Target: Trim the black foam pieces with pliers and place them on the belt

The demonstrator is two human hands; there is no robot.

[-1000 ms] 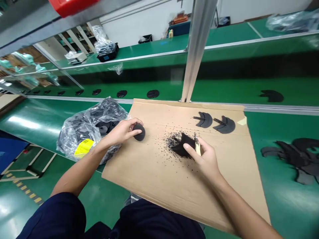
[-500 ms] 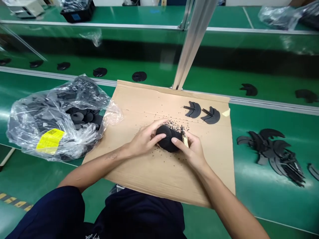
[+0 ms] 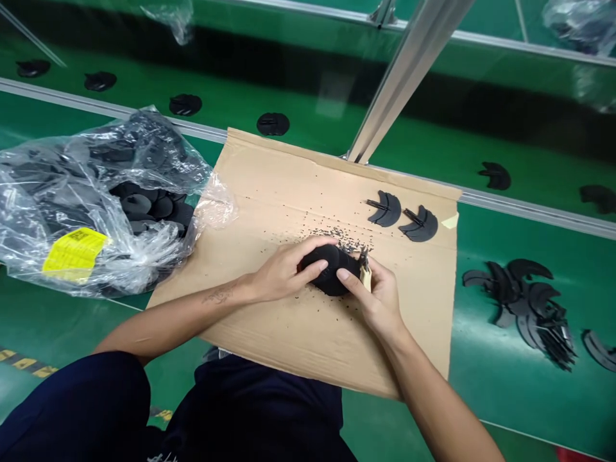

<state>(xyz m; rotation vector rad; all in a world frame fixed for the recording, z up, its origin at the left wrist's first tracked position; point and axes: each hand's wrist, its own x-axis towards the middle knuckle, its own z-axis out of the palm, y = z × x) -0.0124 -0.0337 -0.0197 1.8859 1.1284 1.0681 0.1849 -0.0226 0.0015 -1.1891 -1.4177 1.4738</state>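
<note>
Over the cardboard sheet point(image 3: 269, 186), my left hand point(image 3: 289, 266) is closed around black, rounded plastic discs point(image 3: 332, 276) that overlap one another. My right hand point(image 3: 378, 292) presses its thumb on the right side of the same discs. Tucked in its fingers is a pair of nippers point(image 3: 366, 273) with a metal head and pale handles; the head points up, beside the discs. Tiny black offcuts point(image 3: 332, 234) lie scattered around both hands. Two black crescent-shaped parts point(image 3: 386, 209) with thin stems rest on the cardboard, beyond my right hand.
A clear plastic bag point(image 3: 96, 167) full of black discs stands at the left. A pile of black curved pieces point(image 3: 522, 301) lies on the green table at the right. Black parts point(image 3: 273, 124) sit spaced along the strip behind. A metal post point(image 3: 409, 77) rises behind the cardboard.
The view has tilted downward and turned slightly, shifting the surroundings. Both hands keep the same hold on the discs and nippers, with only slight finger movement visible.
</note>
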